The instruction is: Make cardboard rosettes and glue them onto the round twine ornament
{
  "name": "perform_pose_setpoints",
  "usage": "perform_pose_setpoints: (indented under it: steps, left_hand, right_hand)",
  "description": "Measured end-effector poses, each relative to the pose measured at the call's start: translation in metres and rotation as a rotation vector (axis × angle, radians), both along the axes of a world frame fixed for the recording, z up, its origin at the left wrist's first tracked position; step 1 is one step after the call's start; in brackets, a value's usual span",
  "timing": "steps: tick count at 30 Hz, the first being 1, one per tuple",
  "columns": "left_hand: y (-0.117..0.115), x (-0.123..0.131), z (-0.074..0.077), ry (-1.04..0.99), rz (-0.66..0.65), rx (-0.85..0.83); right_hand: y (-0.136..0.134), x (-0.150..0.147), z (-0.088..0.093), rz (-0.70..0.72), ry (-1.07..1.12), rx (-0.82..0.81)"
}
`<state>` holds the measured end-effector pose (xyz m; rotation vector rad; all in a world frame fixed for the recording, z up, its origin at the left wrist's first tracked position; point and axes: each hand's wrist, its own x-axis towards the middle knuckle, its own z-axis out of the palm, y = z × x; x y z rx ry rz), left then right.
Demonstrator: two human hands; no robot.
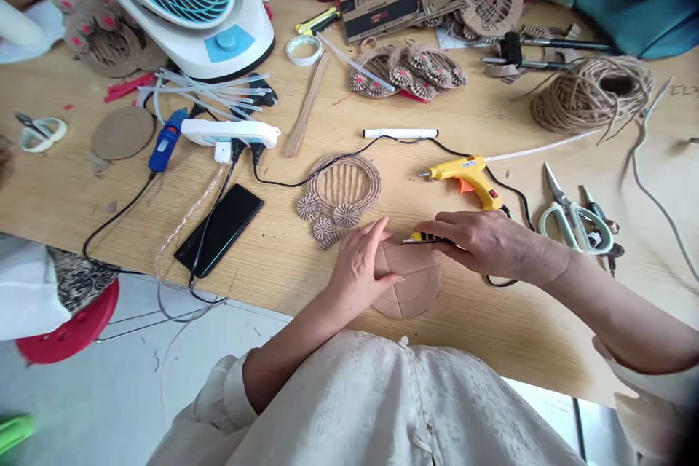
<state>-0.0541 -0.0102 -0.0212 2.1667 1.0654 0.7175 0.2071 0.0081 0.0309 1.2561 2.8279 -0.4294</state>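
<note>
My left hand lies flat on the left edge of the brown cardboard circle. My fingers are straight and close together. They point up and to the right, and they press down on the card. My thumb lies lower on the circle, a little apart from the fingers. My left arm comes up from my lap, and the sleeve is pushed back to my elbow.

My right hand sits over the top edge of the circle. Its fingers are curled and pinch a small yellow and black cutter. The tip of the cutter points left, toward my left fingertips, and it sits at the top of the circle. My right arm comes in from the right side, low over the table.

The circle lies flat at the near edge of the table, right in front of me. It has thin lines on it.

Just past the circle is a yellow glue gun. To the right of the circle lie scissors. Just past it on the left is a round string decoration. Well to the left of the circle is a black phone.
</note>
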Motion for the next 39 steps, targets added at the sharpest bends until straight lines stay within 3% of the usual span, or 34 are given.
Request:
perform_pose_setpoints:
  steps: [9, 27, 35, 39]
  left_hand:
    - [0.001, 0.000, -0.001, 0.014, 0.005, -0.017]
    - [0.000, -0.001, -0.003, 0.005, -0.001, -0.033]
    - [0.011, -0.003, 0.005, -0.009, -0.124, -0.099]
    - [-0.008, -0.016, 0.015, 0.080, 0.028, -0.032]
  right_hand:
    - [0.018, -0.010, 0.007, 0.132, -0.016, 0.004]
    - [0.025, -0.015, 0.006, 0.214, -0.012, 0.064]
    - [0.012, -0.001, 0.003, 0.061, 0.144, -0.083]
    - [-0.007, 0.005, -0.004, -0.083, 0.310, -0.219]
